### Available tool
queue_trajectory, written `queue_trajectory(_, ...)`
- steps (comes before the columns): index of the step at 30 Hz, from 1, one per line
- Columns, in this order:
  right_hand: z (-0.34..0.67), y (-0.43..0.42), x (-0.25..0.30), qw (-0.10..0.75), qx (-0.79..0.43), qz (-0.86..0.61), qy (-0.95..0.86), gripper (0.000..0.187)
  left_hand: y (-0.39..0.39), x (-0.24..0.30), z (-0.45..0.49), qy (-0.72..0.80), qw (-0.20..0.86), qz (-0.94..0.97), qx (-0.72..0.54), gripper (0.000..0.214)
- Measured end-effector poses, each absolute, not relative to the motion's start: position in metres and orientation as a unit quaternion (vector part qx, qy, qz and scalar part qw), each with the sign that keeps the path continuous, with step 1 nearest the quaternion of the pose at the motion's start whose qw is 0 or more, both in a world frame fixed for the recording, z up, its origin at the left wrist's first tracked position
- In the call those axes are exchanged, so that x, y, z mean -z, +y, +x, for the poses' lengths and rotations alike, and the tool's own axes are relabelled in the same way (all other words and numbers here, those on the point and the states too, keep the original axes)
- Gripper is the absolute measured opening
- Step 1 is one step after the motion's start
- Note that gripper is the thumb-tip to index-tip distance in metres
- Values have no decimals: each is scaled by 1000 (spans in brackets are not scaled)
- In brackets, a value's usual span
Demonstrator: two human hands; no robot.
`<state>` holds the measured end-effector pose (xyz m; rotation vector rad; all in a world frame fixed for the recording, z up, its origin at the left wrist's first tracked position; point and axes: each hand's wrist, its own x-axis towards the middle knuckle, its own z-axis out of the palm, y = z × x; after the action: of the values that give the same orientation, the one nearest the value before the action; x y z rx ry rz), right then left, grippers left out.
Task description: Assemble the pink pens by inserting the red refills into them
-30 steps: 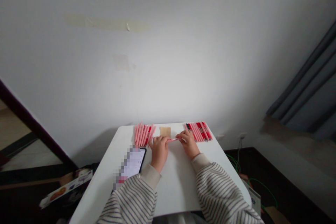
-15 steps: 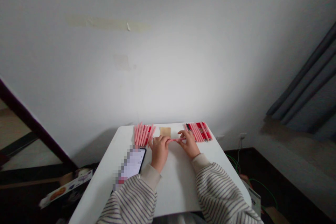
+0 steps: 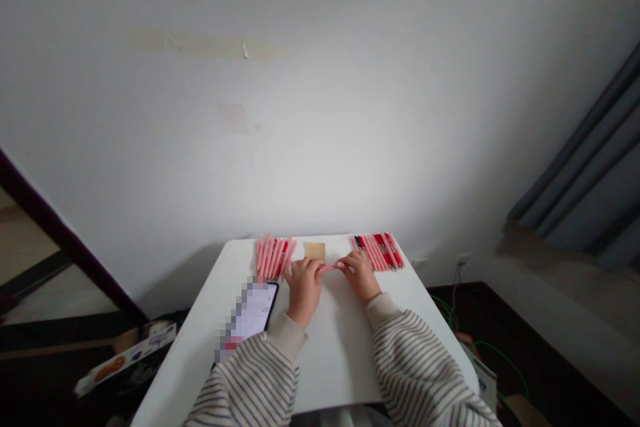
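Note:
A pink pen (image 3: pixel 330 267) is held level between my two hands above the white table (image 3: pixel 345 360). My left hand (image 3: pixel 304 288) is closed on its left end. On the other end, the fingers of my right hand (image 3: pixel 361 278) are pinched together and cover the tip. A row of pink and red pens (image 3: pixel 273 257) lies just beyond my left hand. Beyond my right hand is a second row of pink, red and dark pens (image 3: pixel 377 252). Between the rows lies a small tan square (image 3: pixel 315 251), partly behind my left fingers.
A phone (image 3: pixel 257 320) with a lit screen, partly blurred out, lies left of my left forearm. The white wall (image 3: pixel 320 147) rises behind the table's far edge. Green cables (image 3: pixel 505 353) run on the floor at the right; a printed box (image 3: pixel 130 360) is at the lower left.
The fingers of my right hand have closed in on the right end of the pen, with the raised index finger now lowered. My left hand stays in place.

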<state>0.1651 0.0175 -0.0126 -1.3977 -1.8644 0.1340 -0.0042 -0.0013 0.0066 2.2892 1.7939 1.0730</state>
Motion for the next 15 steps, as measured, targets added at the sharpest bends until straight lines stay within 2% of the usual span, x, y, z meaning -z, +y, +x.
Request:
queue_trajectory(4,165,17,12,412,-63,-540,-731,27,-2,-9,-5,591,23,731,-340,24)
queue_trajectory(8,165,17,12,405,-56,-552,-726,19,-2,-8,-5,581,26,737,-345,21)
queue_trajectory(15,165,18,14,400,-49,-555,-728,20,-1,-6,-5,577,14,738,-350,21)
